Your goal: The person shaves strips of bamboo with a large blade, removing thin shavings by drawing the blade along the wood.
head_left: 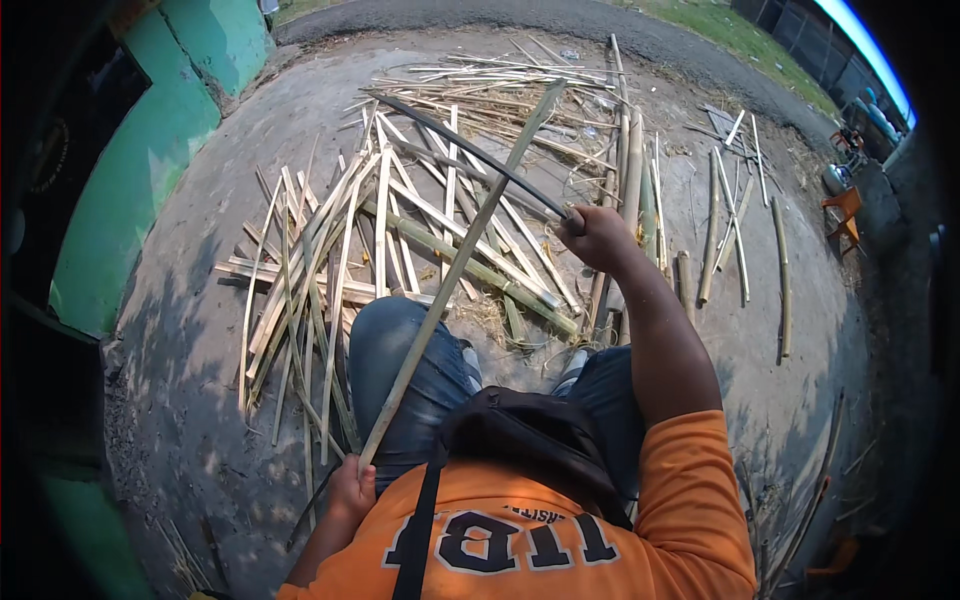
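Observation:
My left hand (352, 488) is closed around the lower end of a long split bamboo strip (436, 300). The strip slants up and away to the right, passing over my left thigh. In my right hand (597, 237), held out in front at the right, is the handle of a machete (450, 137). Its long dark blade points up to the left and crosses the strip in the upper part of the picture. Whether blade and strip touch there, I cannot tell. Most of the handle is hidden inside my fist.
Pale split bamboo strips (382, 210) lie heaped on the ground ahead and to the left. Beyond my right fist lie long bamboo poles (633, 170), with shorter poles (785, 280) farther right. A green wall (140, 180) stands left; an orange chair (845, 212) is far right.

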Demonstrator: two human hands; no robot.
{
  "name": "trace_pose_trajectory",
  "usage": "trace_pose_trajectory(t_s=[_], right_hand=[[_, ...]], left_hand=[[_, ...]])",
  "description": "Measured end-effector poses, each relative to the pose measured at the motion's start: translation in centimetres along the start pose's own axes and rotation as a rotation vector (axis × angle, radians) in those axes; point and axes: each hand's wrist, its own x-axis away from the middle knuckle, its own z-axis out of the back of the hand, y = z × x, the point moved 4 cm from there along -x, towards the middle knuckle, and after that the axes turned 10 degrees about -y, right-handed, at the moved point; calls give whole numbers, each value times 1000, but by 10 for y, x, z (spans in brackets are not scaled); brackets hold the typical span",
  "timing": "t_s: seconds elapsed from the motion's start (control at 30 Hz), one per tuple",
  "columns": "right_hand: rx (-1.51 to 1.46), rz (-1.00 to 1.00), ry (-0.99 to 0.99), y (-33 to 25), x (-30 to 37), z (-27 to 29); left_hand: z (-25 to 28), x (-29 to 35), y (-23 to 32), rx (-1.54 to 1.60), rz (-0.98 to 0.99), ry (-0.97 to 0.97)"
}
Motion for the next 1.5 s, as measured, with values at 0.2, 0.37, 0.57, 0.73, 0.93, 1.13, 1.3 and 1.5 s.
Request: trace_pose_trajectory(t_s=[0.2,0.37,0.57,0.73,0.93,1.13,1.3,1.5], right_hand=[[235,192,-278,-54,16,-10],[198,51,-267,-27,3,-2],[163,-90,-304,-4,6,1],[240,86,-350,-43,16,-14],[215,-12,-318,1,7,-20],[237,30,-322,-40,12,-21],[333,50,-321,-36,7,-24],[283,97,-287,-14,-2,-34]], left_hand=[[1,0,2,24,-12,-11],[1,0,-5,1,32,-27],[15,3,3,-73,95,-99],[24,1,14,-116,100,-97],[24,-5,15,-141,81,-83],[18,1,7,-108,87,-87],[16,-1,6,-108,55,-70],[16,-4,5,-123,57,-54]])
